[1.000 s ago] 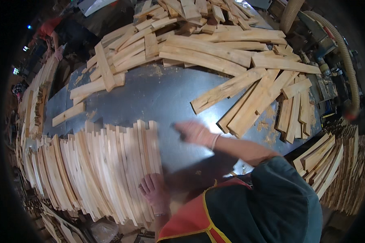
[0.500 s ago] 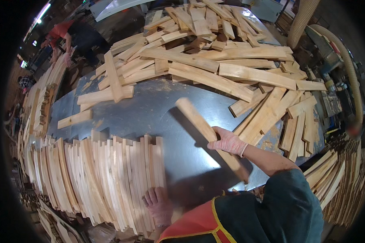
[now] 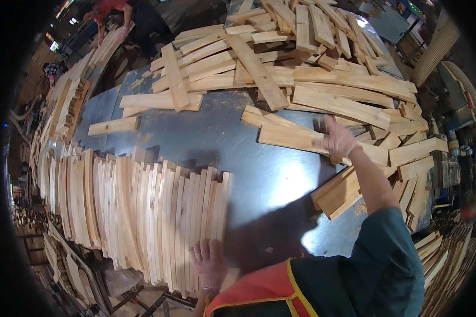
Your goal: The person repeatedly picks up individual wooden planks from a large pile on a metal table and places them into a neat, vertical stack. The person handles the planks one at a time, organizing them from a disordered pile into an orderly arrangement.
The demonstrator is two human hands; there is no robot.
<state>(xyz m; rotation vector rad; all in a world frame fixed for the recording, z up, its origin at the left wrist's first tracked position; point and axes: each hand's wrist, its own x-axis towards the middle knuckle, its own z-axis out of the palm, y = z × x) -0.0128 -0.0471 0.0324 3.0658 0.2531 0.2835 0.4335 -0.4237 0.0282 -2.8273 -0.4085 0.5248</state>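
Dozens of slats (image 3: 143, 211) stand on edge by the surface (image 3: 206, 137); left hand (image 3: 210, 262) presses flat on them. Right hand (image 3: 337, 138) closes around a stiff, light plank (image 3: 296, 138) mid-length, beyond them.

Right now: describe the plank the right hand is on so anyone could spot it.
On the grey metal table, find the loose wood heap along the far side. The plank lies flat at its near edge, under the right hand; unlike the heaped boards, bare table borders its near side.
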